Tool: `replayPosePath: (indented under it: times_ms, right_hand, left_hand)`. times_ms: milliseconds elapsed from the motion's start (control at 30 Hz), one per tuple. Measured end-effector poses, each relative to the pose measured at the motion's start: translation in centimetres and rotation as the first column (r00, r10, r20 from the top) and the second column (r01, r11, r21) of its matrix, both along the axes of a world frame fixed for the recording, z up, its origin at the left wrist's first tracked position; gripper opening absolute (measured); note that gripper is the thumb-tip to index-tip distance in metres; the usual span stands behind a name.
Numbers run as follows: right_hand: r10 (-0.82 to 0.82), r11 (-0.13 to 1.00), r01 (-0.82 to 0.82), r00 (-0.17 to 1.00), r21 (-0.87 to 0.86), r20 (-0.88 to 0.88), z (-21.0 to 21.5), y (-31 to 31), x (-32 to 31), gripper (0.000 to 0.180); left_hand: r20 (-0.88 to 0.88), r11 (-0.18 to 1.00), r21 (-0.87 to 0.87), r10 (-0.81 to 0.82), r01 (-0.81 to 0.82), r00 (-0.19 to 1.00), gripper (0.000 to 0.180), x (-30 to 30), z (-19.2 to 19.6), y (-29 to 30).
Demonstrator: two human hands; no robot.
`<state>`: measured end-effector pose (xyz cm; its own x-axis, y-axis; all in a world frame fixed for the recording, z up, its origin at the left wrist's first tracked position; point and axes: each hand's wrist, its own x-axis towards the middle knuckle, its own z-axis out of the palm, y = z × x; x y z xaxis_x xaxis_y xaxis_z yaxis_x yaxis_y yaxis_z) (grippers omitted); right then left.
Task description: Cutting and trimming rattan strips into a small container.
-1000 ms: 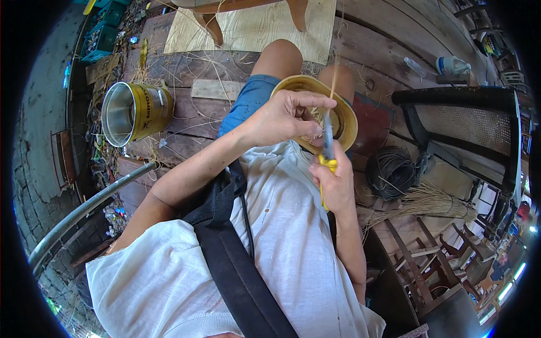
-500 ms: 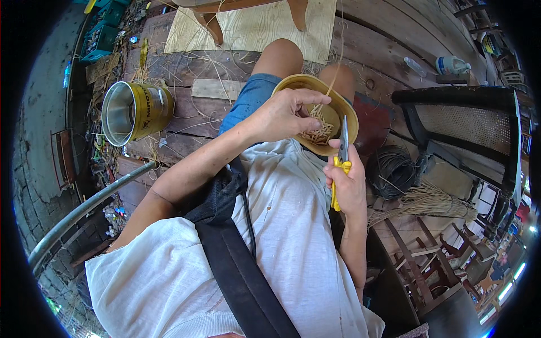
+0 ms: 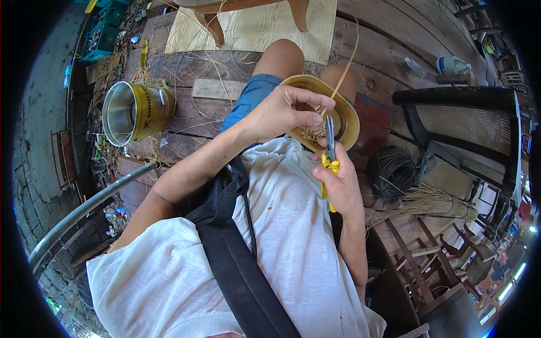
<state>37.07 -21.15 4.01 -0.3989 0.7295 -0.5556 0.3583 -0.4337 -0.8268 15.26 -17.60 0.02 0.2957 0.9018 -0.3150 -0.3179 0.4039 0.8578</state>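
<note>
My left hand (image 3: 293,112) pinches a long, thin cane strip (image 3: 347,69) between thumb and fingers; the strip rises away from the hand toward the far side. Closed around yellow handles, my right hand (image 3: 344,183) holds a pair of scissors (image 3: 329,149). Their metal blades point up to the strip's lower end, just below my left fingertips; whether they touch it I cannot tell. Under both hands a yellow bowl-like container (image 3: 352,127) rests between my thighs. Short cut pieces of cane (image 3: 311,134) lie in it, partly hidden by my left hand.
A yellow metal can (image 3: 152,110) lies on the plank floor at the left, near a metal pipe (image 3: 96,205). Chair legs (image 3: 298,14) stand ahead on a plywood sheet (image 3: 253,34). At the right are a black-framed chair (image 3: 462,101), a dark coil (image 3: 394,172) and a cane bundle (image 3: 434,203).
My right hand has brought the scissors left, close to my left fingertips. The cane strip now leans more to the right, and the container has shifted slightly right.
</note>
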Motion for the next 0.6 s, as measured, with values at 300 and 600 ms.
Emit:
replayPosePath:
  times_ms: [300, 600]
  right_hand:
    - [0.088, 0.992, -0.093, 0.994, 0.085, 0.066, 0.2, 1.0, -1.1, 0.038]
    - [0.083, 0.988, -0.090, 0.995, 0.124, 0.061, 0.0, 0.9, -1.2, 0.039]
  left_hand:
    - [0.108, 0.998, 0.030, -0.061, 0.058, 0.992, 0.048, 0.0, -0.3, -0.2]
    - [0.079, 0.997, 0.056, -0.052, 0.048, 0.996, 0.049, 0.2, -0.7, -0.2]
